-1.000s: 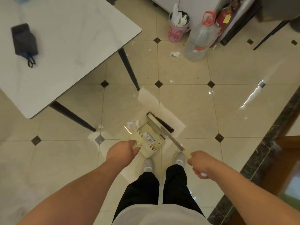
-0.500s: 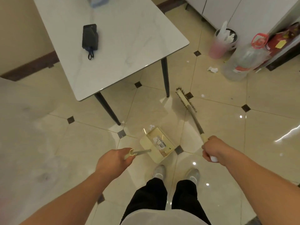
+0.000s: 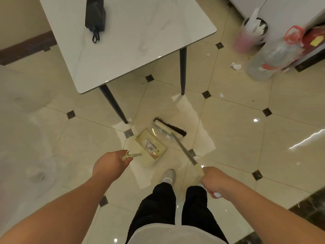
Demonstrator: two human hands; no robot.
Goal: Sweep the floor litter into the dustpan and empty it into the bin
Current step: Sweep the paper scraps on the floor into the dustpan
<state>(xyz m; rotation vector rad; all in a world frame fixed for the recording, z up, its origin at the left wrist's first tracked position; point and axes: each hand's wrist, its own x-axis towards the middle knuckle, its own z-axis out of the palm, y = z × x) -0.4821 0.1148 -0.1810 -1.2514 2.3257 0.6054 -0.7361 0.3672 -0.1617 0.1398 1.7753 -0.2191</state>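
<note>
A cream dustpan rests on the tiled floor in front of my feet, its handle gripped by my left hand. My right hand is closed on the long handle of a broom, whose brush head lies on the floor just beyond the dustpan's far edge. Small white paper scraps sit between the brush and the pan. A crumpled white tissue lies further off, near the pink bin at the upper right.
A white marble-top table with dark legs stands just beyond the dustpan, a black pouch on it. A large clear water bottle stands next to the bin. Dark stone edging runs along the lower right.
The broom head has swung back from near the table leg to the dustpan's mouth, bringing white scraps with it. The view has tilted slightly; the dustpan stays on the floor.
</note>
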